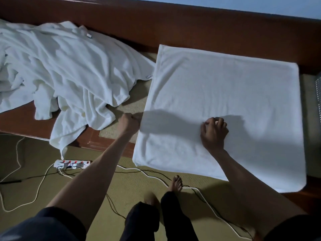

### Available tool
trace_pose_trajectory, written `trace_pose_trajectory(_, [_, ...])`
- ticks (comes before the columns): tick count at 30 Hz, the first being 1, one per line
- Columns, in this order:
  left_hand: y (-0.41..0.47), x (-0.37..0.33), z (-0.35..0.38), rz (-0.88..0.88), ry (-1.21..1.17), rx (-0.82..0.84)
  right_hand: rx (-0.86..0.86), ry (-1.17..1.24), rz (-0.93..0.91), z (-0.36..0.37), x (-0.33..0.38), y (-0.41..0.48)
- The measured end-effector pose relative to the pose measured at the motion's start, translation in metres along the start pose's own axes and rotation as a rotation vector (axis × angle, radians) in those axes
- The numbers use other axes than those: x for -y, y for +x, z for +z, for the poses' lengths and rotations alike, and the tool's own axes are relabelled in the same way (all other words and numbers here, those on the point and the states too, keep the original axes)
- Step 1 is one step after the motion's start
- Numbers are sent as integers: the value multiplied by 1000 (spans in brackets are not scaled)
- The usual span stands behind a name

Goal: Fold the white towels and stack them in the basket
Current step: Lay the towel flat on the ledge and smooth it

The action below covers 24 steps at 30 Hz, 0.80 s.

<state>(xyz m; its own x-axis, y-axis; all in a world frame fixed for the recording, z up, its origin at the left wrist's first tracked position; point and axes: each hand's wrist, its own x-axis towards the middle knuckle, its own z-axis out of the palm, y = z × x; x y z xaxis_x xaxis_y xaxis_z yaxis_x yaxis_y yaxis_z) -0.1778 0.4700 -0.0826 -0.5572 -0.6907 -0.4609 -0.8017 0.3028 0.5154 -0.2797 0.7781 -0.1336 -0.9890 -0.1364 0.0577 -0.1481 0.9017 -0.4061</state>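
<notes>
A white towel (pixel 225 94) lies spread flat as a large folded rectangle on the low wooden platform (pixel 191 26), its near edge hanging over the front. My left hand (pixel 129 121) is curled at the towel's left edge and appears to pinch it. My right hand (pixel 214 134) sits on the towel's middle with fingers curled, bunching a bit of cloth. A heap of crumpled white towels (pixel 57 66) lies to the left on the same platform. At the far right edge a sliver of a mesh basket (pixel 318 94) shows.
On the olive carpet in front lie a white power strip (pixel 73 164) with red switches and several black and white cables (pixel 156 176). My bare feet (pixel 177 183) stand near the cables. A tan mat (pixel 133 101) covers the platform between the two towel areas.
</notes>
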Motion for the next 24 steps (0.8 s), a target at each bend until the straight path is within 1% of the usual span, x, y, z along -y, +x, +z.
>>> trace_pose_trajectory(2, [2,0,-1,28,17,-26,7,0,-26,5,0,17])
trace_pose_trajectory(6, [15,-26,6,135,-31,41,26,10,-74,15,12,49])
trace_pose_trajectory(11, [47,-55,16,130,20,123,36,50,-99,25,39,82])
trace_pose_trajectory(13, [54,-61,14,119,84,109,36,63,-116,30,47,94])
trace_pose_trajectory(16, [58,-70,12,103,162,41,10,63,-124,35,56,115])
trace_pose_trajectory(20, [78,-89,15,175,75,31,-6,71,-134,39,67,142])
trace_pose_trajectory(22, [97,-108,16,229,75,13,-21,76,-133,42,72,157])
trace_pose_trajectory(24, [116,-128,20,239,90,15,-19,65,-137,46,76,171])
